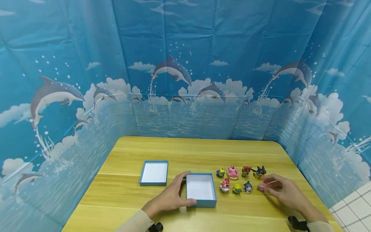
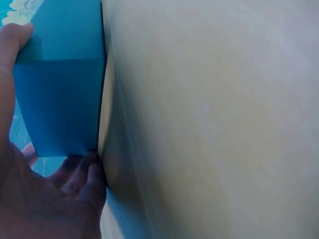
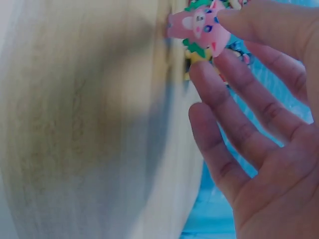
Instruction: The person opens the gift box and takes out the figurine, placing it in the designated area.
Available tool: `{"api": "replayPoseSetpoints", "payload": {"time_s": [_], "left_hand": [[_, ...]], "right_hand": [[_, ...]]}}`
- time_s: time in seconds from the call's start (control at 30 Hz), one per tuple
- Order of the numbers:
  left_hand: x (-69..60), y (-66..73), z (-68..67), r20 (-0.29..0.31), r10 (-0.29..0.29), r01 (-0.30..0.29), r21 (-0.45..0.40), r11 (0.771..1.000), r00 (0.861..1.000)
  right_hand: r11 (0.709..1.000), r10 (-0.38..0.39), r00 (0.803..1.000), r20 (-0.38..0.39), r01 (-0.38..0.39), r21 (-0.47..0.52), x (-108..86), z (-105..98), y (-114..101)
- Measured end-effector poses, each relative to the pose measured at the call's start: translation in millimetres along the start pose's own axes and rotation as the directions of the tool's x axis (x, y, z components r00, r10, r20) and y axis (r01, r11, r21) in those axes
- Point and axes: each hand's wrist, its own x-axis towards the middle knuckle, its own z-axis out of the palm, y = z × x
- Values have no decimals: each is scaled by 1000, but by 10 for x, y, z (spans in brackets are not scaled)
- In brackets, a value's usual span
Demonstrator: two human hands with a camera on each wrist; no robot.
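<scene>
My left hand [image 1: 173,194] holds a blue box [image 1: 206,203] with a white inside, its thumb at the front corner and its fingers along the far left side. In the left wrist view the thumb lies on one face of the box [image 2: 62,107] and fingers reach under another. On the right, my right hand [image 1: 285,190] pinches a small pink toy figure [image 1: 261,187] between thumb and fingertips. The right wrist view shows this figure [image 3: 203,26] with green parts and blue eyes, close to the tabletop; the other fingers are spread.
A shallow blue lid [image 1: 154,172] with a white inside lies left of the box. Several toy figures stand in two rows right of it, among them a pink one [image 1: 232,173], a grey one [image 1: 247,187] and a black-eared yellow one [image 1: 259,172]. Dolphin-print sheets surround the wooden table [image 1: 127,206].
</scene>
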Motion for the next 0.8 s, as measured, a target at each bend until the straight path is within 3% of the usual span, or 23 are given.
{"api": "replayPoseSetpoints", "payload": {"time_s": [0.23, 0.5, 0.67, 0.8], "left_hand": [[3, 15, -17, 8, -6, 6, -9, 1000, 1000], [3, 14, -44, 16, -6, 6, 1, 1000, 1000], [-7, 24, -39, 14, -5, 5, 11, 1000, 1000], [-3, 26, -37, 6, 0, 0, 10, 1000, 1000]], "right_hand": [[993, -70, 989, -128, 57, -103, -28, -16, -93], [967, -226, 916, -331, 170, -190, -25, -22, -338], [950, -291, 880, -377, 218, -224, -43, 16, -544], [935, -322, 866, -382, 230, -269, -42, 74, -686]]}}
